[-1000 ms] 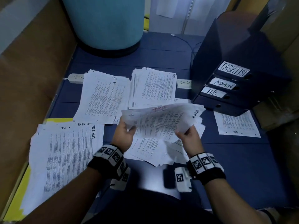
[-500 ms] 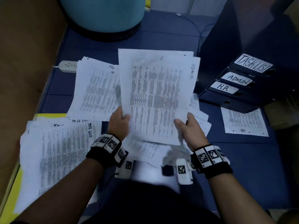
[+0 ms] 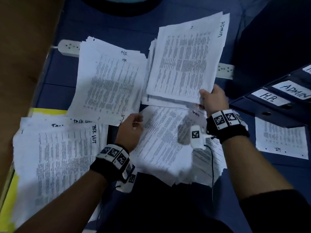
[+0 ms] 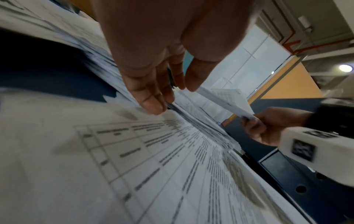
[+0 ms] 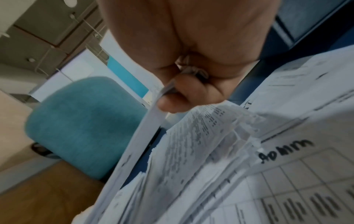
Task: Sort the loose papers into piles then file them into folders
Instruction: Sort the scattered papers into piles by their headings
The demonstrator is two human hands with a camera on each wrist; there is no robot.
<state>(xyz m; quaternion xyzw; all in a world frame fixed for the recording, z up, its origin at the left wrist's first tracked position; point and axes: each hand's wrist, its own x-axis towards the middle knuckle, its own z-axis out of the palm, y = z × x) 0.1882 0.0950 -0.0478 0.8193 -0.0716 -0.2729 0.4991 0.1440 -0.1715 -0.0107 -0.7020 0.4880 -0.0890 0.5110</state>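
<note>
Right hand (image 3: pixel 212 99) pinches the ADMIN sheets (image 3: pixel 185 61) over the blue tabletop (image 3: pixel 104 31); left hand (image 3: pixel 130 130), fingers loose, touches loose papers (image 3: pixel 165 145).

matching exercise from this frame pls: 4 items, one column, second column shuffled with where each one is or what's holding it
Items:
1. ADMIN sheaf
2. HR pile
3. TASK LIST pile
4. single HR sheet

Places:
A. alone on the blue floor, below the binders
B. pinched at its near corner by the right hand
C. far left, over a yellow sheet
D. beyond the left hand, partly covering a power strip

Pairs: 1-B, 2-D, 3-C, 4-A
</note>
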